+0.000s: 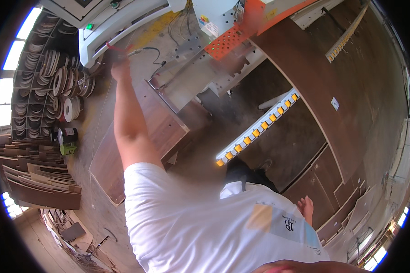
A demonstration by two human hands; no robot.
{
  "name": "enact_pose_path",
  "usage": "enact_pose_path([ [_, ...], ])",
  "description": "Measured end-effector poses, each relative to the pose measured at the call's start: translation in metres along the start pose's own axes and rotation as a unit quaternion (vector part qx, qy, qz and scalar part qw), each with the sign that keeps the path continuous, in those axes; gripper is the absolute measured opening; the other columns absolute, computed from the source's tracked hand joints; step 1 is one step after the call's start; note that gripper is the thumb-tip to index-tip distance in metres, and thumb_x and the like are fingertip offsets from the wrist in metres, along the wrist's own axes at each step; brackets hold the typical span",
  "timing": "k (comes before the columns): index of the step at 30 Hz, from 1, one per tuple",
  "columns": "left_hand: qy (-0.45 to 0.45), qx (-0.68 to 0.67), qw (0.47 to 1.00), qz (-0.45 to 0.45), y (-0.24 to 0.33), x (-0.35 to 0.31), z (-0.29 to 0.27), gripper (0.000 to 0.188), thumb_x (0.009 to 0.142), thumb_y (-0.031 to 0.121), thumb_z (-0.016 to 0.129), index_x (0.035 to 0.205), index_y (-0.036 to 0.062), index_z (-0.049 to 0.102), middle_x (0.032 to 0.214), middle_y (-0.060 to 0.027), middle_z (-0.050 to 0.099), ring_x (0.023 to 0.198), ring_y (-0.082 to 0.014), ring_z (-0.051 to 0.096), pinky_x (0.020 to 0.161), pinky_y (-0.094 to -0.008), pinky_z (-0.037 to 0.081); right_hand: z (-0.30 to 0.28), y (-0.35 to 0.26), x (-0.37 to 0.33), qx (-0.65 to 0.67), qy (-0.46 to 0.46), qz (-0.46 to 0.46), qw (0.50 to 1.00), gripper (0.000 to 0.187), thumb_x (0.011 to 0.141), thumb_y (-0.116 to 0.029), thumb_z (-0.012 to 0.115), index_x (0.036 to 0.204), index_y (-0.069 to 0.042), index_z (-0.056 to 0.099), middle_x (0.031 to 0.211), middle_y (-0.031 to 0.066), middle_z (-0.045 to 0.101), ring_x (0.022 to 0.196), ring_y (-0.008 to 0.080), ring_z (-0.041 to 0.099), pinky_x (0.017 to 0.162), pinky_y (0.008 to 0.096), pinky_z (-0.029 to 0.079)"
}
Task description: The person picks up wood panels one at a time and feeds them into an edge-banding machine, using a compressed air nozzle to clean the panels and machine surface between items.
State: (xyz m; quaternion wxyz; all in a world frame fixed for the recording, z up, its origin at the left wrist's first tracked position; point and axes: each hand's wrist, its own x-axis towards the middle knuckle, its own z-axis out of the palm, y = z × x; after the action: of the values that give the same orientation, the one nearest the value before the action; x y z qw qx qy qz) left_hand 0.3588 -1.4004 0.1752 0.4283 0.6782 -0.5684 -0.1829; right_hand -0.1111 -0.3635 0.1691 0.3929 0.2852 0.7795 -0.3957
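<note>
Out to the far left, my left arm is stretched away from me, with its blurred hand (120, 70) closed around what looks like an air blow gun (125, 51). Red parts of the gun show above the fingers, and a dark hose (153, 50) runs from it to the right. Close beyond that hand is the pale machine's rail (123, 35). My right hand (307, 208) hangs low at my right side, fingers apart and slightly curled, with nothing visible in it. Brown boards (300, 186) lie beyond it.
A support rail with yellow rollers (256, 133) crosses ahead of me, meeting a long brown panel (305, 77). An orange machine part (228, 45) stands ahead. A wood-look board (141, 136) lies under my left arm. Edge-band rolls (70, 109) and stacked boards (41, 175) line the left.
</note>
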Motion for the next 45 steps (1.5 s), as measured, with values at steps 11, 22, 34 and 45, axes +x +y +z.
enact_pose_path([
  [11,0.126,-0.069,0.940,0.311,0.200,-0.163,-0.098,0.026,0.099,0.021,0.062,0.105,0.0005,0.047,0.100,-0.0151,0.062,0.079,-0.0264,0.063,0.067,-0.0392,0.051,0.042,0.023,0.012,-0.145,-0.063,-0.148,0.976,0.033,0.095,-0.026,0.070,0.122,-0.012,0.056,0.094,0.0037,0.064,0.072,0.0116,0.062,0.051,0.0239,0.045],
  [22,-0.318,-0.039,0.669,0.671,0.348,-0.436,0.030,0.048,0.092,0.016,0.070,0.135,0.0110,0.049,0.114,-0.0164,0.068,0.094,-0.0326,0.069,0.076,-0.0407,0.056,0.041,0.114,-0.002,-0.037,0.005,-0.238,0.970,0.040,0.093,-0.033,0.071,0.121,-0.006,0.060,0.094,0.0076,0.071,0.078,0.0127,0.068,0.066,0.0297,0.052],
  [34,-0.616,0.286,0.218,0.701,0.268,-0.782,0.029,0.038,0.101,0.042,0.048,0.124,0.0118,0.043,0.099,-0.0212,0.073,0.094,-0.0446,0.068,0.083,-0.0556,0.051,0.110,0.473,-0.110,0.566,0.254,0.211,0.755,0.025,0.092,-0.039,0.067,0.099,-0.016,0.061,0.082,-0.0028,0.060,0.062,0.0137,0.053,0.054,0.0324,0.042],
  [45,-0.632,0.259,0.187,0.706,0.232,-0.896,0.028,0.038,0.101,0.032,0.046,0.127,0.0055,0.036,0.097,-0.0263,0.071,0.093,-0.0438,0.069,0.081,-0.0550,0.052,0.230,0.561,-0.087,0.483,0.202,0.021,0.852,0.027,0.094,-0.026,0.062,0.103,-0.003,0.072,0.096,0.0117,0.072,0.089,0.0223,0.065,0.082,0.0404,0.051],
])
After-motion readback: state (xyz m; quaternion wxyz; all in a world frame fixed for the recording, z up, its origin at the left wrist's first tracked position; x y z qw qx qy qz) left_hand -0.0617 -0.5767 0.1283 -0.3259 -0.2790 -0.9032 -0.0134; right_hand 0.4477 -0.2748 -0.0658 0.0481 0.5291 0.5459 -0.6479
